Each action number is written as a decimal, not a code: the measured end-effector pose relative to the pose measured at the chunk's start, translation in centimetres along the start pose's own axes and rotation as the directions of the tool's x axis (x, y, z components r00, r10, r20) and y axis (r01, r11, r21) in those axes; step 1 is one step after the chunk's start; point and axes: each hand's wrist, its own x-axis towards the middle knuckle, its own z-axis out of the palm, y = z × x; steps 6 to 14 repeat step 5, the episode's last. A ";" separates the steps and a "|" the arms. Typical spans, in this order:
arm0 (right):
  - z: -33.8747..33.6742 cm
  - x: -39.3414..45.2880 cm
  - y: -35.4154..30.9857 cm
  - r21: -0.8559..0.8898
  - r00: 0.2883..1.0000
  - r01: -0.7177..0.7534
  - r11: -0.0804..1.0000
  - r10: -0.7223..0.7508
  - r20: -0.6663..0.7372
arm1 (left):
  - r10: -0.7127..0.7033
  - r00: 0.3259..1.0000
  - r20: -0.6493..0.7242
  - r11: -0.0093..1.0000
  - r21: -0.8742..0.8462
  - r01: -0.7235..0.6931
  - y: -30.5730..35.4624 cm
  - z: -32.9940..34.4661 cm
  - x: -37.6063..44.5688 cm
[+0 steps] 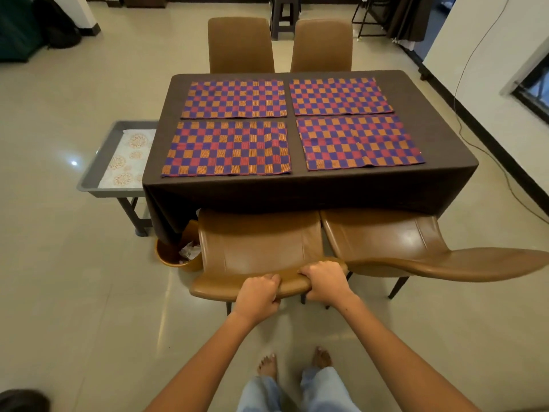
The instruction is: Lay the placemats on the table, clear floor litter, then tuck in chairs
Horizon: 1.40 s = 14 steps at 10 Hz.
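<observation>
Head view: four checkered placemats (234,99) laid, both hands (258,292) clench the six-o'clock brown chair's backrest (261,251), half tucked; its neighbour remains.

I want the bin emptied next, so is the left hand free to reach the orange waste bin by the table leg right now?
Probably not at once. The left hand grips the backrest of the near-left chair, as does the right hand. The waste bin sits left of that chair, partly under the tablecloth; letting go first would leave an open path.
</observation>
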 end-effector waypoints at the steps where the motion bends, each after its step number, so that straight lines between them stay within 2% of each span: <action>1: -0.1 0.0 0.1 0.000 1.000 0.022 1.000 -0.022 0.018 | -0.034 0.999 0.024 0.999 -0.020 0.034 0.1 0.3 -0.1; 2: -1.1 -0.6 0.7 0.128 0.993 0.108 0.986 -0.112 0.028 | -0.069 0.995 0.068 0.994 -0.079 0.074 -0.3 0.3 0.2; 3: -2.0 -1.2 1.4 0.324 0.987 0.135 0.936 -0.156 0.041 | -0.066 0.987 0.147 0.966 -0.239 0.100 -0.5 -0.2 -0.1; 4: -2.2 -1.4 1.0 0.534 0.996 0.089 0.841 -0.088 -0.028 | -0.178 0.977 0.115 0.822 -0.529 0.212 -0.7 -1.9 -1.4; 5: -2.4 -0.2 -0.2 0.559 0.988 0.032 0.828 0.057 -0.140 | -0.332 0.943 -0.035 0.743 -0.625 0.238 -0.9 -3.0 -1.5; 14: -2.4 -0.2 -0.2 0.559 0.988 0.032 0.828 0.057 -0.140 | -0.332 0.943 -0.035 0.743 -0.625 0.238 -0.9 -3.0 -1.5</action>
